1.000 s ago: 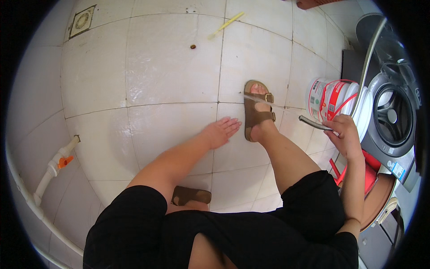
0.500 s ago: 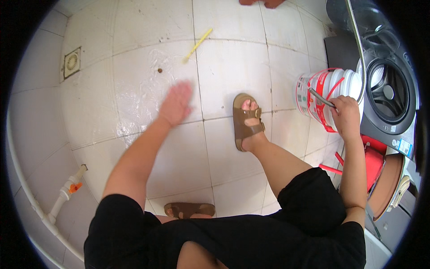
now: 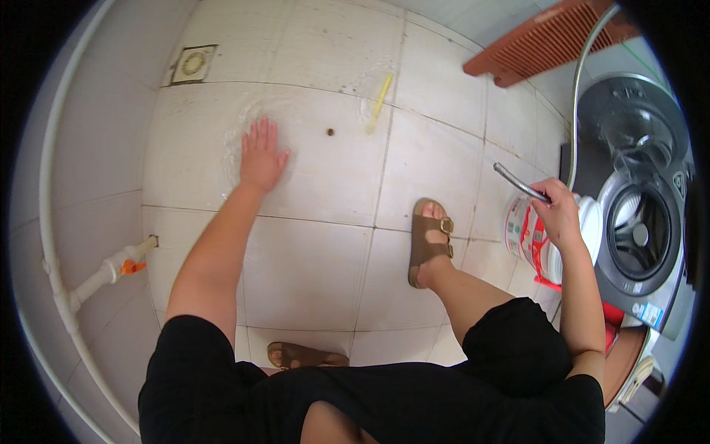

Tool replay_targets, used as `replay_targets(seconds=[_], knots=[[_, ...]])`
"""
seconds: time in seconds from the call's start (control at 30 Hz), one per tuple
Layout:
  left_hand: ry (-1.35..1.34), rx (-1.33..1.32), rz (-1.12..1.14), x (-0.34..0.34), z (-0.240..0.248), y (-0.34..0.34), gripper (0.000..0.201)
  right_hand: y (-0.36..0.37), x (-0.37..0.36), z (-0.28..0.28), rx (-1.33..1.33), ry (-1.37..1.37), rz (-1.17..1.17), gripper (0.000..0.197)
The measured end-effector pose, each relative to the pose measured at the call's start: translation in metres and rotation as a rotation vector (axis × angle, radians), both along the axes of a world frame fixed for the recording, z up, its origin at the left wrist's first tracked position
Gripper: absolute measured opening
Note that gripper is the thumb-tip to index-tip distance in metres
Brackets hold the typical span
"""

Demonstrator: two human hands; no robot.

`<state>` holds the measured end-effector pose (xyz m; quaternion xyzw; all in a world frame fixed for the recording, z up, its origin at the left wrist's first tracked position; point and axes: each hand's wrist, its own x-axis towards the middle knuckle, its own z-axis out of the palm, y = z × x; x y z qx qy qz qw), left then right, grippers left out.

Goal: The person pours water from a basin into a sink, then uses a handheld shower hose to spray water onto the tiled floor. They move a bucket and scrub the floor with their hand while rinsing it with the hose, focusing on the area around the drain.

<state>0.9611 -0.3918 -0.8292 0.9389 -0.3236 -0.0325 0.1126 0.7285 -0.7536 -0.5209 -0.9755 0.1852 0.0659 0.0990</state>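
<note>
My left hand [image 3: 262, 157] lies spread on the wet white floor tiles [image 3: 310, 259], palm down and fingers stretched. Water ripples around it. A small dark brown lump [image 3: 330, 132] sits on the tile to its right. Farther right is a thin yellow stick-like tool [image 3: 381, 100] with a paler end, in a patch of water. My right hand [image 3: 556, 211] grips a flexible metal hose [image 3: 519, 180] near its end, beside a white and red bucket [image 3: 521, 229]. The hose's free end points left over the floor, and its length rises behind the hand.
A square floor drain [image 3: 194, 64] lies at the far left. A white pipe with an orange valve handle [image 3: 133, 266] runs along the left wall. To the right stand a grey washing machine [image 3: 640, 229] and, farther back, a red-brown slatted plastic piece [image 3: 543, 44]. My sandalled foot [image 3: 431, 244] is between my hands.
My left hand has moved left across the floor, past the brown lump, and now lies flat. The hose end has come out left of the bucket. The view has turned.
</note>
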Motion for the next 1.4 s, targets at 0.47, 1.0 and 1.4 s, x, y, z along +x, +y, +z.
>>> replay_targets(seconds=[0.47, 1.0, 1.4], knots=[[0.246, -0.032, 0.498, -0.108, 0.0, 0.126, 0.069, 0.074, 0.092, -0.024, 0.349, 0.257, 0.11, 0.014], [0.4, 0.166, 1.84, -0.265, -0.012, 0.308, 0.077, 0.133, 0.128, -0.043, 0.536, 0.723, 0.559, 0.021], [0.573, 0.435, 1.043, -0.179, 0.034, 0.212, 0.095, 0.13, 0.118, -0.051, 0.503, 0.769, 0.554, 0.017]])
